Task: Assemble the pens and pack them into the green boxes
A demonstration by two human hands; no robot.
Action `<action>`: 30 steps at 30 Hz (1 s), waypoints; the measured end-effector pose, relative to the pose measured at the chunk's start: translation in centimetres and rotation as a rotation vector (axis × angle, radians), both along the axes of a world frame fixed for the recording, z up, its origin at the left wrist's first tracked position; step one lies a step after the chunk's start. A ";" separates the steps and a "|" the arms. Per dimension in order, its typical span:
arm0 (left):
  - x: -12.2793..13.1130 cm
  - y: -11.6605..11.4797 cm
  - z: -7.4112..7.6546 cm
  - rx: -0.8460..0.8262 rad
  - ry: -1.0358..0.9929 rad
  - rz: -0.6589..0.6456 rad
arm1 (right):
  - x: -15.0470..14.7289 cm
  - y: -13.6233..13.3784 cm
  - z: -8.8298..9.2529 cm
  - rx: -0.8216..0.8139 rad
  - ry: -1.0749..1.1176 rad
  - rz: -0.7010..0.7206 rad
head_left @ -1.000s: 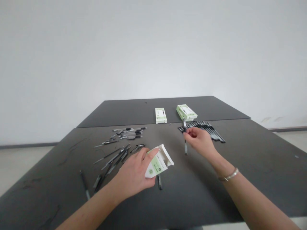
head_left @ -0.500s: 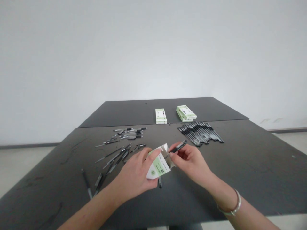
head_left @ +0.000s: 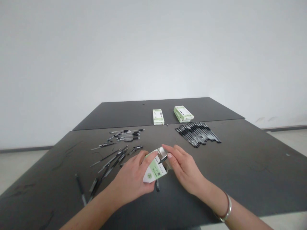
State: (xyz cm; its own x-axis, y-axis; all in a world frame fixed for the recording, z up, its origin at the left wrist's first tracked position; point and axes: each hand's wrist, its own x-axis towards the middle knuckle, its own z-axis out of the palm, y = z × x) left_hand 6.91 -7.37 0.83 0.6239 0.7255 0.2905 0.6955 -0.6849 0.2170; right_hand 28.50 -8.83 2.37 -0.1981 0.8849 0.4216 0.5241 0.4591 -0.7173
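My left hand (head_left: 134, 175) is wrapped around a small white-and-green pen box (head_left: 153, 172), tilted with its open end towards the right. At that opening, a black pen (head_left: 163, 159) lies mostly inside the box with one end sticking out. My right hand (head_left: 185, 166) is closed at the opening, its thumb at the pen's protruding end and its index finger by the box flap. Below the box, another pen (head_left: 157, 185) lies on the table, partly hidden by my left hand.
Loose pens and pen parts (head_left: 115, 159) are scattered on the left of the dark table (head_left: 240, 172). To the right, a row of pens (head_left: 199, 133) lies side by side. Farther back are a closed pen box (head_left: 158, 117) and a stack of similar boxes (head_left: 183, 114).
The pen in my right hand has slid deeper into the box, so less of it shows. My right fingers have moved left against the opening. The view has shifted slightly.
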 end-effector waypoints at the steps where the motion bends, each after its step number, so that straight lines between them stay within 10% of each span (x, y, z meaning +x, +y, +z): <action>1: 0.1 0.0 -0.1 -0.007 0.000 -0.001 | -0.2 0.0 -0.1 0.022 -0.046 0.005; 10: 0.2 0.5 -0.1 -0.049 0.032 0.036 | -0.4 0.0 -0.6 0.167 -0.502 0.003; 19: 0.4 0.3 0.5 -0.072 0.044 0.026 | 1.7 1.2 0.1 0.084 -0.111 0.204; 30: -0.3 0.1 0.5 -0.048 0.019 -0.033 | 3.3 3.1 3.4 0.034 -0.419 0.435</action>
State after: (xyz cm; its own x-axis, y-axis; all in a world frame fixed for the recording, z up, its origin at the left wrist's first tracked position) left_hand 6.60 -7.24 1.34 0.6529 0.7172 0.2437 0.6771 -0.6968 0.2367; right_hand 31.81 -5.71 5.82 -0.6939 0.6731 0.2557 0.5183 0.7135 -0.4715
